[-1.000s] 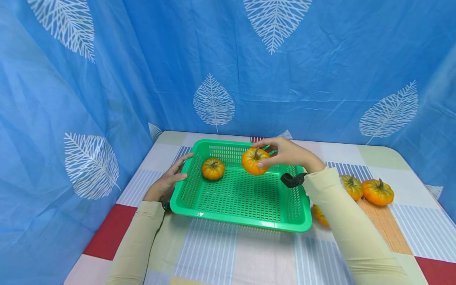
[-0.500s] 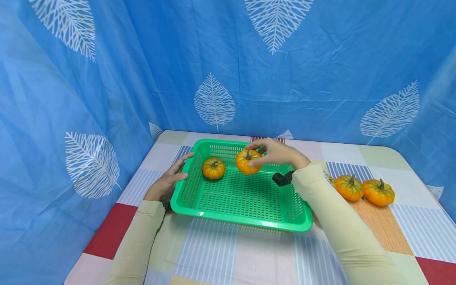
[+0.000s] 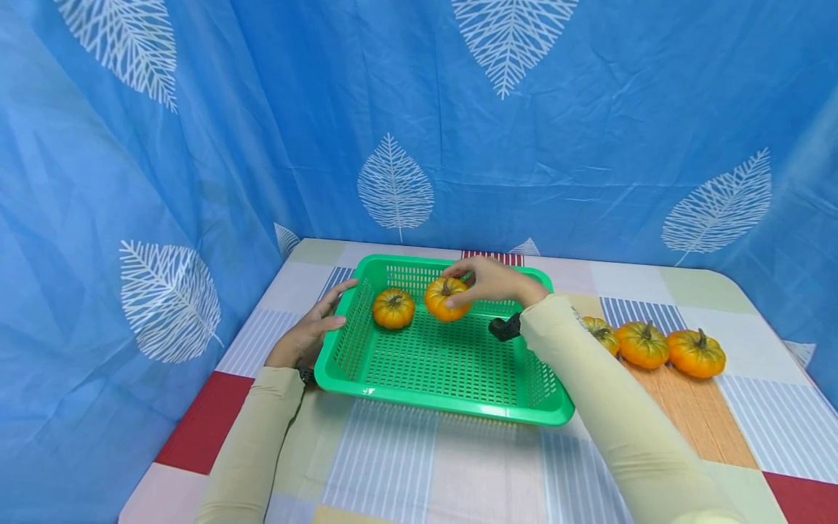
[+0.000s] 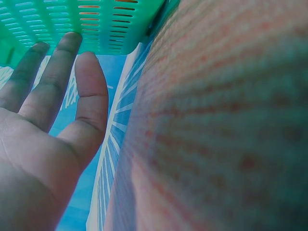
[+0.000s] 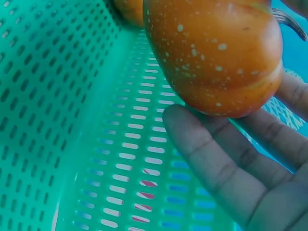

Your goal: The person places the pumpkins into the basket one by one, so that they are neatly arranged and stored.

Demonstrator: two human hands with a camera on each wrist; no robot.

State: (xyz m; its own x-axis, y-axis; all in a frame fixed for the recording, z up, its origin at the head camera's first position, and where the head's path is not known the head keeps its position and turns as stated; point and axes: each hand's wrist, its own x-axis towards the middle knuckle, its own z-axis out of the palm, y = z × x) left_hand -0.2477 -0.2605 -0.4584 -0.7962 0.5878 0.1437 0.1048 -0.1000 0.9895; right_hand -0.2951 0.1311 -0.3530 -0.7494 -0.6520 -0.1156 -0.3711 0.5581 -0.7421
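Note:
The right hand [image 3: 492,281] grips a small orange pumpkin [image 3: 447,299] over the back part of a green slotted basket [image 3: 452,411]. In the right wrist view the fingers [image 5: 216,168] curl under the same pumpkin [image 5: 216,57], which is above the basket floor. Another pumpkin [image 3: 393,308] sits inside, by the basket's left wall. The left hand [image 3: 308,332] rests at the left rim with its fingers extended; in the left wrist view its fingertips [image 4: 72,41] touch the slotted wall [image 4: 96,24].
Three more pumpkins stand in a row on the checkered cloth to the right: one [image 3: 601,333] partly behind the right sleeve, a middle one [image 3: 643,344] and an outer one [image 3: 696,353]. A blue curtain [image 3: 524,160] with white leaf prints hangs behind the table.
The right hand has carried its pumpkin left, closer to the one in the basket. Its sleeve has shifted left too, uncovering more of the row's nearest pumpkin. The left hand has stayed at the rim.

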